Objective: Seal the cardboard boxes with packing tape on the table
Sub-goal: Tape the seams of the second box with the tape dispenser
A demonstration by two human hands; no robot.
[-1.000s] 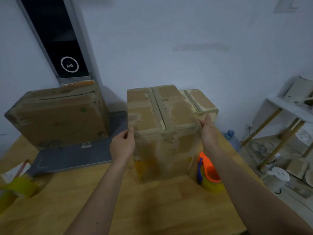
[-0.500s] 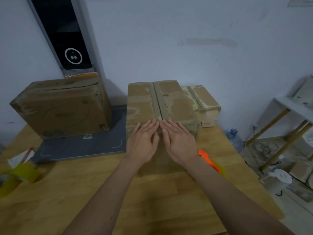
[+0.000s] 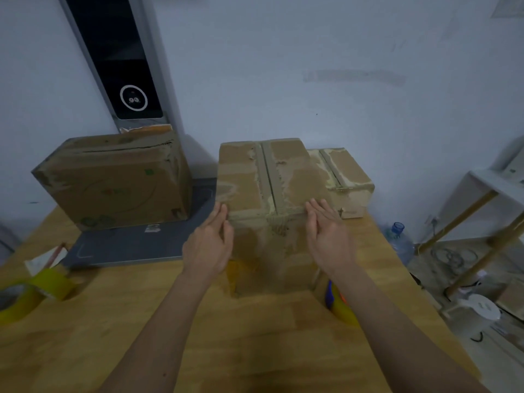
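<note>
A tall cardboard box (image 3: 263,177) stands mid-table, a strip of tape running along its top seam and down the front. My left hand (image 3: 209,245) lies with straight fingers at the box's front left top corner. My right hand (image 3: 326,234) is flat with straight fingers at the front right top edge. Neither hand holds anything. A smaller taped box (image 3: 346,177) sits behind it on the right. A large box (image 3: 119,182) stands at the left. A yellow tape dispenser (image 3: 340,304) with a blue handle lies right of the tall box, partly hidden by my right forearm.
Yellow tape rolls (image 3: 37,290) lie at the table's left edge. A grey flat board (image 3: 133,245) lies under the large box. A dark panel (image 3: 119,58) leans on the wall. Right of the wooden table (image 3: 255,336) are a water bottle (image 3: 399,239), a shelf frame and floor clutter.
Both hands slid apart from the middle of the box's front top edge to its left and right corners. The view shifted slightly downward.
</note>
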